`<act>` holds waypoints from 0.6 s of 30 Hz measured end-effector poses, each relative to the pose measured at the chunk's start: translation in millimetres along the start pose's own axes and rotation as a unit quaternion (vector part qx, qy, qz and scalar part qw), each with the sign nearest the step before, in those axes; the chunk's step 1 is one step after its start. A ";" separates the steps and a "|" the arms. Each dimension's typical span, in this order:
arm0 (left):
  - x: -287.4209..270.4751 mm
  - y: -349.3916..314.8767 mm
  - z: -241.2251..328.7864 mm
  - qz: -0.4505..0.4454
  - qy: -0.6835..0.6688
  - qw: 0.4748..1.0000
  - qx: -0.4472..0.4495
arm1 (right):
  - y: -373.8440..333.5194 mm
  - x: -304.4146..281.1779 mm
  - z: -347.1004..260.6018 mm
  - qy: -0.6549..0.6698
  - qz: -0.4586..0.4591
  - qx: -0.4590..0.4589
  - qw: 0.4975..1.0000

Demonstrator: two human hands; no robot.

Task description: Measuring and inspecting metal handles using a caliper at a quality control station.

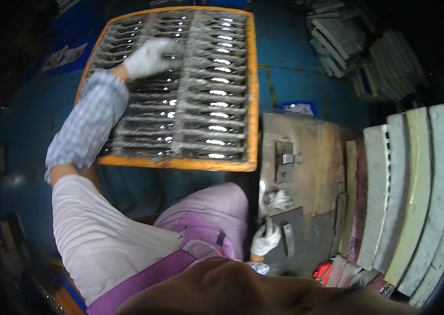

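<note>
My left hand (154,58), in a white glove, reaches over a large orange-framed tray (252,100). Its fingers are blurred and point down among the tray's rows, so whether they grip a piece is unclear. Grey padded dividers split the tray into columns of shiny dark metal pieces (218,114). At the lower right, my right hand (265,239) is gloved too and rests on the work table (311,194) with fingers stretched out. Beside it, apart from the fingers, lies a small curved silvery metal strip (288,240) on a dark grey plate (298,220).
A crumpled white cloth or glove (278,199) and a metal block fixture (285,161) sit on the table. Long curved grey and yellowish blocks (416,189) line its right side. More stacked blocks (390,63) and a blue bin (299,107) stand farther back.
</note>
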State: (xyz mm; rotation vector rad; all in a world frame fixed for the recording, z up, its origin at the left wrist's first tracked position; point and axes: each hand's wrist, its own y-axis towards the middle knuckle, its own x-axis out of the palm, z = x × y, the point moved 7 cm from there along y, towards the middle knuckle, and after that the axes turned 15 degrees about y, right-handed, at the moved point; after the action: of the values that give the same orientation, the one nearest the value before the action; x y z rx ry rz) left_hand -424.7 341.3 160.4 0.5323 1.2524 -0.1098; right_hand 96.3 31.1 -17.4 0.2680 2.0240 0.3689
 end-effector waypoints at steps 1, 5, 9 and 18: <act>-1.5 -31.8 25.0 -0.069 -0.063 0.996 0.005 | -2.2 2.6 3.9 0.006 -0.009 0.004 1.000; -14.6 -168.2 88.8 -0.278 -0.110 0.953 -0.041 | 3.7 7.9 -2.6 0.057 -0.030 -0.011 0.998; -6.1 -212.4 114.8 -0.245 0.126 0.956 0.099 | 9.4 1.5 -5.2 0.106 -0.039 0.003 0.994; 28.8 -174.5 82.0 -0.388 0.178 0.903 0.046 | -21.7 -42.3 -25.9 0.102 -0.091 -0.012 0.991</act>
State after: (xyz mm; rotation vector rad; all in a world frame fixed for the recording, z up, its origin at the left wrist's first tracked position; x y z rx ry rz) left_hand -407.2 158.6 94.6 0.1000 1.7728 -0.7755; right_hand 91.9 -7.2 20.6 0.0299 2.2226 0.3157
